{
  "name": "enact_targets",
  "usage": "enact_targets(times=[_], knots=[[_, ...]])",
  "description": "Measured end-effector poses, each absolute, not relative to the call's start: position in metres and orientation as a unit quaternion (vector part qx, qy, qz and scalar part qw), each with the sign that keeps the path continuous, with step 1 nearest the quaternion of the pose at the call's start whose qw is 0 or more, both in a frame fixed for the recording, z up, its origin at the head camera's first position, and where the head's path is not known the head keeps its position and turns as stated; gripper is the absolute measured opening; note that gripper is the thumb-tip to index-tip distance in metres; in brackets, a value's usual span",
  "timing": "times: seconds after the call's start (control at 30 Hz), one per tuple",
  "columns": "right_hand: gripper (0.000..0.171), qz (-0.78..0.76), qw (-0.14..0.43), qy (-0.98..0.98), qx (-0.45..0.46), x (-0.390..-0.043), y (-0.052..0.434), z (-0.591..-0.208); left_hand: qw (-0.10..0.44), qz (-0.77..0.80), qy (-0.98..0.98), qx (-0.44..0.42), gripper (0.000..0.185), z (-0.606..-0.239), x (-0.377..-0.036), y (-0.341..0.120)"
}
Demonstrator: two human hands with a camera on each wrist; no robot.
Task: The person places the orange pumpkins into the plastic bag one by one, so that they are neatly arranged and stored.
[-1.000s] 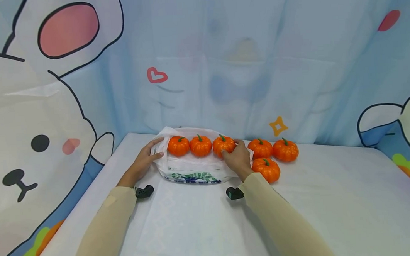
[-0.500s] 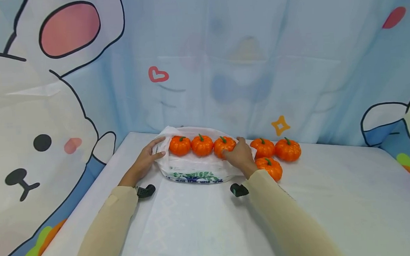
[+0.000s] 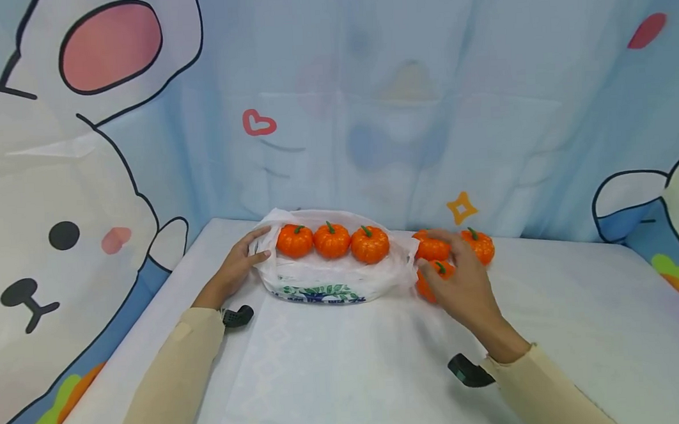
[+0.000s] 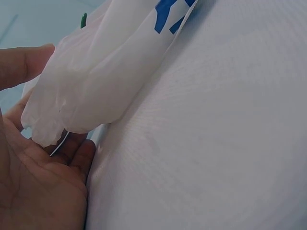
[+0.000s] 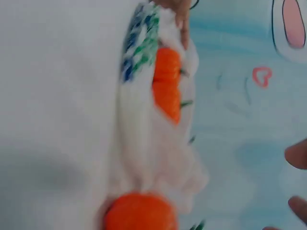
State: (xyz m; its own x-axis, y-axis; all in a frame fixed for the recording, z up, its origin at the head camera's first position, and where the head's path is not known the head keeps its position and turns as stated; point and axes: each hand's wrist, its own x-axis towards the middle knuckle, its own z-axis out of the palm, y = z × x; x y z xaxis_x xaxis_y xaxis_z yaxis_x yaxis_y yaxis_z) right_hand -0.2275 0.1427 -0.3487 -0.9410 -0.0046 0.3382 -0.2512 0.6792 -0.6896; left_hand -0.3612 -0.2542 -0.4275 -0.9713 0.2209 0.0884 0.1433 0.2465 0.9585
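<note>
Orange toy pumpkins everywhere: three sit in a row in the white plastic bag [image 3: 326, 283], between the two hands, left pumpkin [image 3: 295, 240] nearest the left hand [image 3: 235, 268], middle pumpkin [image 3: 332, 239] beside it, right pumpkin [image 3: 370, 244] nearest the right hand [image 3: 461, 279]. Bag has green and blue print on its front wall and lies on the white table [image 3: 337, 378], mouth gaping upward. Three loose pumpkins lie outside the bag, right by the right hand: near pumpkin [image 3: 429, 283] under the fingers, back pumpkin [image 3: 431, 247] just beyond the fingertips, far pumpkin [image 3: 479, 245] past the hand's right side. Cartoon curtain [image 3: 368, 108] hangs behind everything, well beyond both hands. Bag wall stands between the right hand and the bagged row. Left hand grips the bag's left rim, thumb on top and fingers curled under the gathered plastic, seen close in the left wrist view [image 4: 76, 105]. Right hand hovers over the loose group, fingers spread and loosely bent, palm down, covering the near pumpkin and partly hiding the back one; fingertips look to touch the near pumpkin, no closed grasp on it. Right wrist view is blurred, shows bag [image 5: 144, 134] and one loose pumpkin [image 5: 139, 213] just below it, fingertips at the frame edge.
</note>
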Motion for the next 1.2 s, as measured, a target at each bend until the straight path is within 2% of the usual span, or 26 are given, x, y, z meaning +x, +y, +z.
enact_targets(times=[0.07,0.17,0.23,0.33,0.7,1.2], knots=[[0.073,0.404,0.129,-0.905,0.041,-0.226,0.161,-0.359,0.031,0.602,0.789,0.120,0.062,-0.427,-0.360,-0.254],[0.093,0.415,0.050,-0.909,0.003,-0.230,0.185,-0.373,0.032,0.599,0.790,0.127,0.063,-0.422,-0.357,-0.252],[0.098,0.423,0.008,-0.906,-0.013,-0.235,0.195,-0.381,0.030,0.603,0.786,0.133,0.062,-0.423,-0.357,-0.252],[0.098,0.441,-0.012,-0.897,-0.008,-0.242,0.203,-0.393,0.025,0.605,0.784,0.139,0.062,-0.427,-0.361,-0.252],[0.091,0.437,-0.008,-0.900,0.001,-0.252,0.207,-0.415,0.022,0.599,0.790,0.132,0.061,-0.426,-0.360,-0.254],[0.088,0.432,0.032,-0.901,-0.029,-0.250,0.211,-0.407,0.024,0.591,0.797,0.121,0.062,-0.423,-0.359,-0.253]])
